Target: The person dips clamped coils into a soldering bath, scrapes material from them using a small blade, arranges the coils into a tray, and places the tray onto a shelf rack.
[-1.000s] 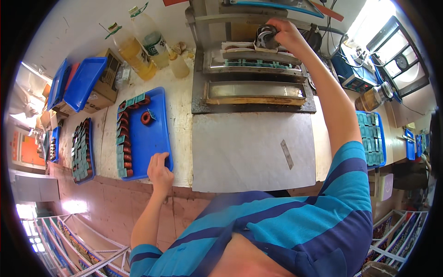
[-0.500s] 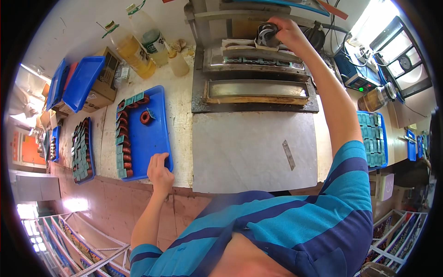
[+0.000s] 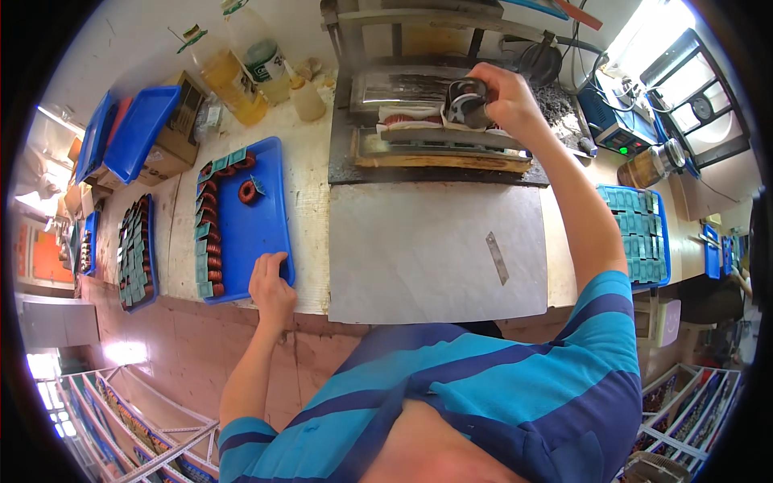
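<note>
Currently the right hand point(image 3: 509, 103) grips a handle point(image 3: 465, 105).

Head camera: left one of a worn pair; we look from the wearer's head, upright and unmirrored.
Bench point(image 3: 310, 201): we face it from above, tilted down and forward.
Striped shirt point(image 3: 523, 394): nearest to us, filling the lower middle.
White racks point(image 3: 179, 447): farther off, bent, at both lower corners of our wide, dark-rimmed fisheye circle.
</note>
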`<state>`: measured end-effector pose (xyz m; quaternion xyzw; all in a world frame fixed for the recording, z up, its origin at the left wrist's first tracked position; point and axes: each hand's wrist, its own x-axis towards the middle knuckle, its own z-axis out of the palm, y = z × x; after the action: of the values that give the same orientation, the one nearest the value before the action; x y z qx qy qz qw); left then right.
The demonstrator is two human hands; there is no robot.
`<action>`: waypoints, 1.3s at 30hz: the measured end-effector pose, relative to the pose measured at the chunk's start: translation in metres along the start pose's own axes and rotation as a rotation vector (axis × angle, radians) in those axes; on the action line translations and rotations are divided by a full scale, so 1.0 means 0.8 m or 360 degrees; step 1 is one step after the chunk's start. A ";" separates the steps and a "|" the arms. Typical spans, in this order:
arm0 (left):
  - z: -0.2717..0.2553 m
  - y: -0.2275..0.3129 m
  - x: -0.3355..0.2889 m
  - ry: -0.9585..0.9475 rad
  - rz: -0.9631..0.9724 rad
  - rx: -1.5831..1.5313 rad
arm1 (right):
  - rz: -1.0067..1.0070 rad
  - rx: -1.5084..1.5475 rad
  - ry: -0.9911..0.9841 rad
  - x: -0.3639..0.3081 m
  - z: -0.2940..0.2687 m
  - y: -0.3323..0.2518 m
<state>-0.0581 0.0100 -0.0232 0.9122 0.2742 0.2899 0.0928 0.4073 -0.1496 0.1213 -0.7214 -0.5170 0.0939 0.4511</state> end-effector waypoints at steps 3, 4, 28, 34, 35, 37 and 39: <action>0.000 0.000 0.000 -0.0002 -0.0008 0.0007 | 0.0064 -0.0057 0.0010 -0.005 0.009 -0.001; 0.001 0.001 0.000 0.0001 -0.0006 0.0006 | 0.0062 -0.0059 0.0012 -0.004 0.009 0.005; 0.001 -0.002 0.001 0.0008 -0.0006 -0.0030 | 0.0105 0.0061 0.0111 0.085 -0.036 0.025; 0.000 0.000 0.002 0.0014 0.0007 -0.0036 | 0.0155 0.0011 0.0039 0.110 -0.041 0.061; 0.000 -0.002 0.001 0.0003 -0.0008 -0.0029 | 0.0182 0.0007 0.0034 0.110 -0.039 0.060; 0.001 -0.002 0.001 -0.0011 -0.0019 -0.0029 | 0.0214 -0.0002 0.0033 0.110 -0.038 0.063; 0.001 -0.001 0.002 -0.0007 -0.0017 -0.0033 | 0.0177 0.0075 0.0087 0.111 -0.036 0.073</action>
<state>-0.0570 0.0113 -0.0230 0.9104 0.2758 0.2901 0.1043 0.5033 -0.0949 0.1233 -0.7406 -0.4612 0.1112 0.4760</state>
